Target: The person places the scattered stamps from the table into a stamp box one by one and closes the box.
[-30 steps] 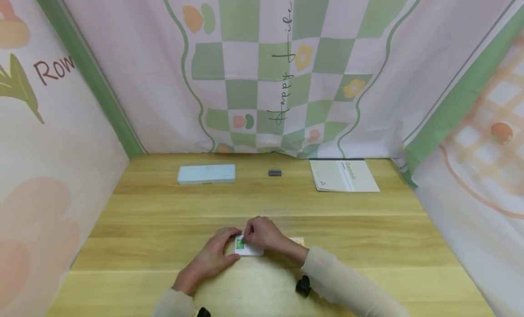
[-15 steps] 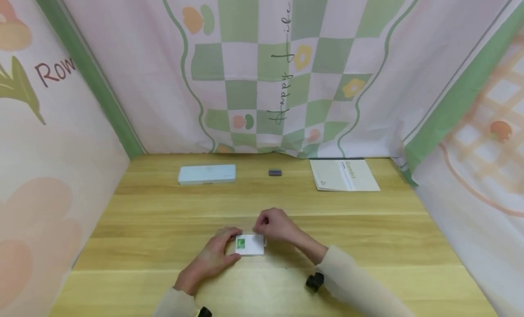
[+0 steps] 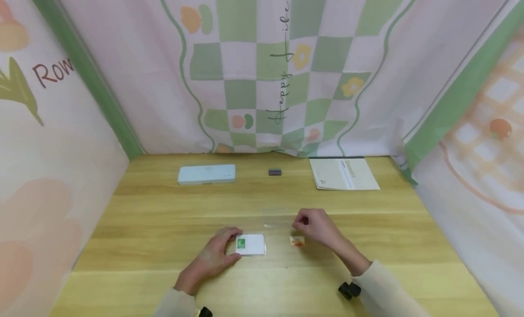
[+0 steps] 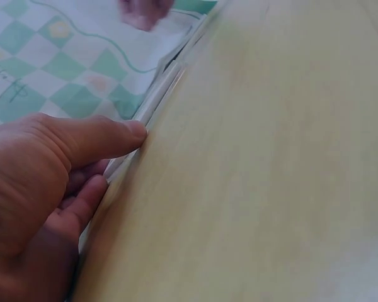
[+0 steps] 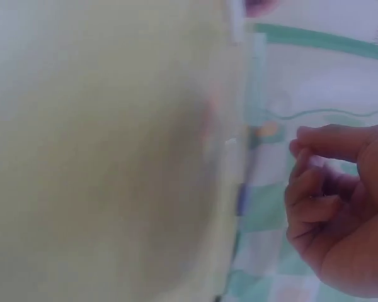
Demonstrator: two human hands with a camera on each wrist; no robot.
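My left hand [image 3: 214, 255] holds a white card [image 3: 254, 244] by its left end, thumb at the near edge and a finger at the far edge. On the card's left part sits a small green stamp-like picture [image 3: 241, 243]. In the left wrist view the card [image 4: 160, 94] shows edge-on between thumb and fingers. To the right, a small orange stamp-like piece [image 3: 297, 241] lies on the table. Just beyond it hovers my right hand [image 3: 321, 228], fingers curled and fingertips together. The right wrist view shows this hand [image 5: 340, 201] with nothing visible in its pinch.
Between the hands, slightly farther back, lies a clear plastic sheet or sleeve [image 3: 275, 218]. Along the table's [image 3: 262, 289] back edge are a pale blue case [image 3: 206, 174], a small dark block [image 3: 274, 172] and a notebook [image 3: 344, 173]. Printed curtains enclose the table.
My right hand has moved from over the card to the right, leaving the card and the orange piece uncovered. The left hand has stayed on the card.
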